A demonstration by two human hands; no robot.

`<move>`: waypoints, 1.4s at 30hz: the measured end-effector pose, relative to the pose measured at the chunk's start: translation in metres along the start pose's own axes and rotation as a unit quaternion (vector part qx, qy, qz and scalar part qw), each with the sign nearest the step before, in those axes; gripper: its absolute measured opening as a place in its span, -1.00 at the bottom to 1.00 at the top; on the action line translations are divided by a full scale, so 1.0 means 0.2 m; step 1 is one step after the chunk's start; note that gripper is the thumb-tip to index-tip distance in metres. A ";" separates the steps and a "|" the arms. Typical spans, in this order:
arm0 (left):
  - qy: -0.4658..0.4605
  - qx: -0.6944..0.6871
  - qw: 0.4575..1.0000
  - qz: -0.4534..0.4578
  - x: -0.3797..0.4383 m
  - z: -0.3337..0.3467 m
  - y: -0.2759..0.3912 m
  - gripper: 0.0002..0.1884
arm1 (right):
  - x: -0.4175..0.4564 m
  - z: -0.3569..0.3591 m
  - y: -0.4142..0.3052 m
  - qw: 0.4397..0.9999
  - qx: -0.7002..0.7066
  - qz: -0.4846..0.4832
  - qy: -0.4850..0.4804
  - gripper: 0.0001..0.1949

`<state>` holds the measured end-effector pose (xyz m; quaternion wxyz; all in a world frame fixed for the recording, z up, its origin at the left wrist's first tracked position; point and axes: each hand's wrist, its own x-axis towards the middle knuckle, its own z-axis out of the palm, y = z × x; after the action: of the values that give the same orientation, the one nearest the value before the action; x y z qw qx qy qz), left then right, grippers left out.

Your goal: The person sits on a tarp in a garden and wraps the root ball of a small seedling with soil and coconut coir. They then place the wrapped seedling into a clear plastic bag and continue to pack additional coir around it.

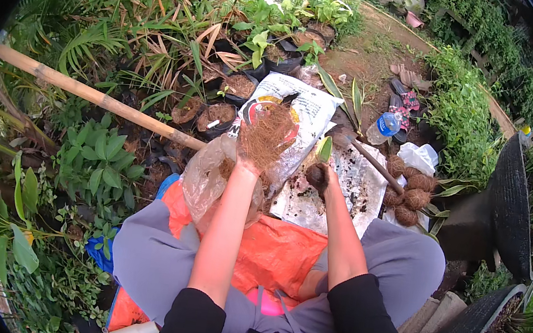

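A loose pad of brown coconut fibre lies across my left hand, which supports it from below. In my right hand is a dark ball of soil with a short green-and-yellow leaf cutting rising from it. Under my left forearm sits a clear plastic bag with some fibre inside. Behind the fibre lies a printed white sack. Beneath my right hand spreads a soil-specked white sheet.
Several fibre-wrapped balls are piled at the right near a long-handled tool. A water bottle stands beside slippers. Potted plants and a bamboo pole are at the left. Orange tarp lies under my legs.
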<state>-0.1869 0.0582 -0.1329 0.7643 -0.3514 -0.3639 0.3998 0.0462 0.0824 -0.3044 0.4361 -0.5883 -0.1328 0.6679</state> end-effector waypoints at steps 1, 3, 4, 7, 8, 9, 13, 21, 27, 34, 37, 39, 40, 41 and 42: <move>-0.010 0.015 1.000 -0.010 -0.01 0.02 -0.03 -0.30 | -0.06 0.01 -0.06 0.999 0.007 0.002 -0.053 -0.78; -0.015 0.006 1.000 -0.024 -0.06 0.03 -0.04 -0.32 | -0.20 0.06 -0.17 0.995 0.031 0.012 -0.093 -0.79; -0.005 0.005 1.000 -0.023 -0.09 0.05 -0.04 -0.33 | -0.28 0.10 -0.21 0.995 0.047 0.021 -0.080 -0.80; -0.003 -0.327 0.941 -0.089 -0.18 0.08 -0.07 -0.35 | -0.48 0.18 -0.30 0.989 -0.058 -0.042 -0.126 -0.80; 0.018 -0.588 0.795 -0.149 -0.20 0.07 -0.08 -0.36 | -0.54 0.22 -0.33 0.986 -0.077 -0.056 -0.138 -0.77; 0.025 -0.355 0.929 -0.106 -0.21 0.09 -0.14 -0.38 | -0.59 0.23 -0.36 0.983 -0.062 -0.043 -0.169 -0.77; 0.010 0.058 0.998 0.005 -0.31 0.14 -0.32 -0.41 | -0.80 0.33 -0.46 0.955 0.029 0.016 -0.294 -0.71; -0.134 -0.396 0.907 -0.049 -0.46 0.30 -0.46 -0.40 | -1.28 0.73 -0.59 0.934 -0.091 -0.211 -0.274 -0.75; -0.145 -0.810 0.563 -0.079 -0.56 0.38 -0.40 -0.41 | -1.41 1.01 -0.65 0.930 -0.155 -0.212 -0.257 -0.71; -0.167 -0.808 0.558 -0.088 -0.62 0.51 -0.41 -0.42 | -1.52 1.19 -0.62 0.912 -0.229 -0.204 -0.271 -0.71; -0.120 -0.795 0.583 -0.119 -0.56 0.45 -0.57 -0.41 | -1.27 1.17 -0.56 0.854 -0.248 -0.381 -0.251 -0.69; -0.239 -0.798 0.549 -0.069 -0.53 0.48 -0.73 -0.39 | -1.30 1.22 -0.44 0.826 -0.272 -0.425 -0.252 -0.63; -0.231 -0.805 0.539 -0.090 -0.54 0.47 -0.69 -0.39 | -1.33 1.24 -0.39 0.807 -0.300 -0.443 -0.252 -0.53; -0.221 -0.812 0.528 -0.111 -0.56 0.46 -0.63 -0.39 | -1.36 1.25 -0.36 0.787 -0.327 -0.461 -0.249 -0.43; -0.144 -0.787 0.577 -0.163 -0.60 0.45 -0.47 -0.43 | -1.45 1.29 -0.33 0.780 -0.340 -0.464 -0.244 -0.44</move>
<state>-0.2789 -0.0652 -0.0436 0.1774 -0.6874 -0.6922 -0.1298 -0.1791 -0.0062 0.0052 0.4177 -0.3826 -0.7106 0.4173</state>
